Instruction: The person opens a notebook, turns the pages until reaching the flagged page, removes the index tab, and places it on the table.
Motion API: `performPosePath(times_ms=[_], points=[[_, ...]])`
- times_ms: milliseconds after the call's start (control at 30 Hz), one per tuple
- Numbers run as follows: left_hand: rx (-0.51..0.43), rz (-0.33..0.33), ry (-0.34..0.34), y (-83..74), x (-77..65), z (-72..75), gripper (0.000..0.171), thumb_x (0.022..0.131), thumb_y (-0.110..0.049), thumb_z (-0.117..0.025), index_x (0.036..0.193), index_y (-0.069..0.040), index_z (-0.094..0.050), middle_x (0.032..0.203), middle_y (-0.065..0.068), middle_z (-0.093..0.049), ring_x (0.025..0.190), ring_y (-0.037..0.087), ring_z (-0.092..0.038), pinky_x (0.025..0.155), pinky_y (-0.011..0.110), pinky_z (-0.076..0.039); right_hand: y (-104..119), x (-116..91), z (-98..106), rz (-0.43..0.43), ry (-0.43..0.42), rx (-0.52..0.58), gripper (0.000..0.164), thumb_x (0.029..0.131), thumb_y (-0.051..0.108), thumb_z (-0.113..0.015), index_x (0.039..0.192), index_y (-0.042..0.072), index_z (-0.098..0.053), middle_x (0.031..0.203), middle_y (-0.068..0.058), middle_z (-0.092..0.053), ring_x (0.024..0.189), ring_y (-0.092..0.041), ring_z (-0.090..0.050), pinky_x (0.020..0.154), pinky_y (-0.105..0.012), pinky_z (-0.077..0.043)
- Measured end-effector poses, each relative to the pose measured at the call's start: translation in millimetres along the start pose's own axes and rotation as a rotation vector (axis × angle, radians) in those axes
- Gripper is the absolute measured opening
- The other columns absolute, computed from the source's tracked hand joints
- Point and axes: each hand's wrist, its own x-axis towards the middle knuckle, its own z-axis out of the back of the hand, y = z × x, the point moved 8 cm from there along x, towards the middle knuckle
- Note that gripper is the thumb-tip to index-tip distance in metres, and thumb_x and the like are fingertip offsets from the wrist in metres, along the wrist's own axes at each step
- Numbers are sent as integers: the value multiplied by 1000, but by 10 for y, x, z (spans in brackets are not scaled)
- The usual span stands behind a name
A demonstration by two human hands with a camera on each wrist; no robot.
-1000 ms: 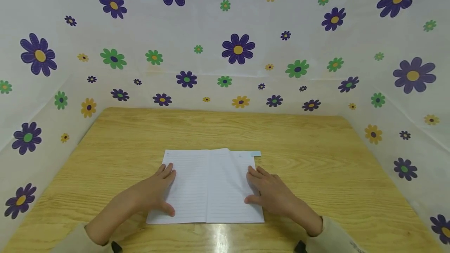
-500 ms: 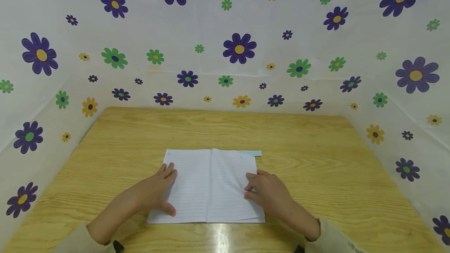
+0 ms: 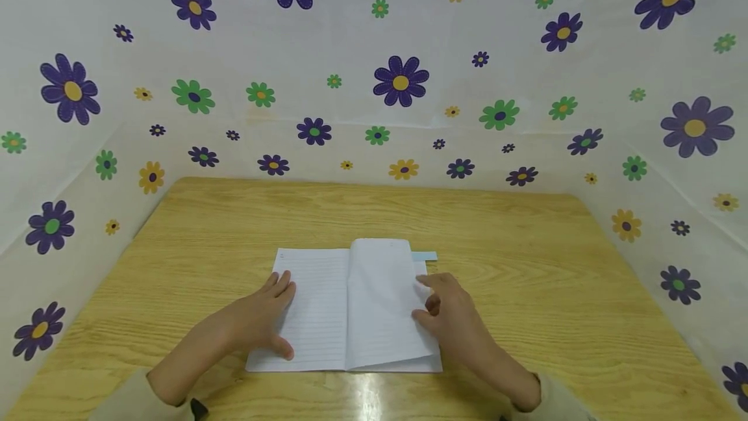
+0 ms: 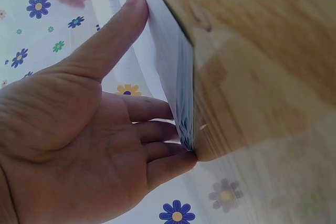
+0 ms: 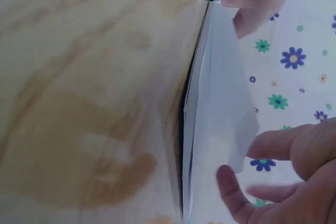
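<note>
A lined notebook [image 3: 312,310] lies spread on the wooden table, with a pale blue tab [image 3: 425,256] sticking out at its upper right. My left hand [image 3: 257,320] rests on the outer edge of the left page, thumb and fingers spread. In the left wrist view, the left thumb [image 4: 113,40] lies on the paper beside the stacked page edges. One right-hand page [image 3: 382,304] stands lifted and curved above the sheets under it. My right hand [image 3: 458,317] is at its outer edge, seemingly pinching it between thumb and index finger; other fingers are curled.
The wooden table [image 3: 526,245] extends behind and to both sides of the notebook. A white flower-printed cloth [image 3: 327,31] rises along the back and both sides.
My right hand has drawn its fingers in at the right page's edge, and the page has risen and curved away from the sheets below. My left hand has stayed in place.
</note>
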Motion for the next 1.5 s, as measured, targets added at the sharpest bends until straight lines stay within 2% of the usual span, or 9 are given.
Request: performPosePath(times_ms=[100, 200, 300, 400, 567, 667, 933, 1333, 1500], points=[[7, -2, 1, -4, 3, -3, 117, 73, -46, -89, 152, 18, -31, 163, 38, -13, 150, 57, -9, 118, 64, -24, -100, 24, 60, -98, -7, 201, 72, 84, -7, -80, 147, -10, -46, 128, -20, -59, 90, -21, -65, 74, -24, -57], [14, -2, 2, -1, 6, -6, 118, 73, -47, -89, 152, 18, -31, 163, 39, -13, 150, 57, -9, 119, 64, -23, -207, 24, 53, -227, 39, 430, 84, 90, 2, -77, 158, -6, -29, 144, -20, -54, 112, -29, -65, 91, -31, -57], [7, 1, 6, 5, 9, -14, 118, 74, -46, -89, 152, 18, -30, 163, 38, -12, 151, 56, -8, 119, 64, -23, -248, -7, 7, -331, 103, 614, 90, 95, 13, -75, 161, -6, -18, 154, -24, -45, 133, -35, -55, 108, -42, -48], [1, 2, 10, 8, 8, -22, 118, 74, -46, -89, 153, 18, -30, 163, 38, -12, 151, 56, -8, 119, 64, -23, -211, -26, -66, -358, 197, 740, 84, 98, 14, -71, 160, -9, -18, 156, -29, -42, 136, -35, -52, 110, -43, -47], [6, -2, 12, 5, 5, -26, 117, 74, -47, -88, 152, 19, -30, 163, 39, -12, 151, 56, -8, 119, 63, -23, -92, -35, -163, -277, 352, 799, 64, 102, 4, -62, 154, -13, -31, 142, -26, -58, 112, -24, -67, 89, -31, -58], [8, -8, 9, 1, 10, -24, 117, 75, -46, -89, 152, 19, -30, 162, 40, -13, 150, 57, -9, 119, 63, -23, -29, -23, -180, -238, 382, 825, 58, 102, 1, -61, 151, -15, -36, 138, -23, -63, 107, -19, -68, 87, -29, -58], [-2, 6, 13, 24, 19, -46, 118, 74, -46, -89, 153, 18, -29, 163, 38, -11, 151, 55, -8, 119, 63, -24, 98, 27, -188, -210, 351, 898, 53, 103, 0, -59, 149, -18, -39, 136, -25, -63, 110, -17, -70, 89, -30, -59], [2, 6, 11, 21, 34, -25, 116, 75, -45, -90, 153, 18, -30, 163, 38, -13, 151, 56, -8, 119, 63, -23, 173, 42, -208, -192, 330, 931, 51, 106, 4, -56, 149, -17, -40, 108, 0, -71, 92, -6, -61, 82, -22, -55], [-5, 6, 10, 16, 19, -11, 117, 74, -45, -90, 152, 18, -30, 163, 38, -13, 151, 56, -8, 119, 64, -23, 191, 73, -250, -166, 329, 954, 46, 111, 17, -51, 144, -15, -50, 119, -6, -67, 100, -13, -65, 88, -29, -57]])
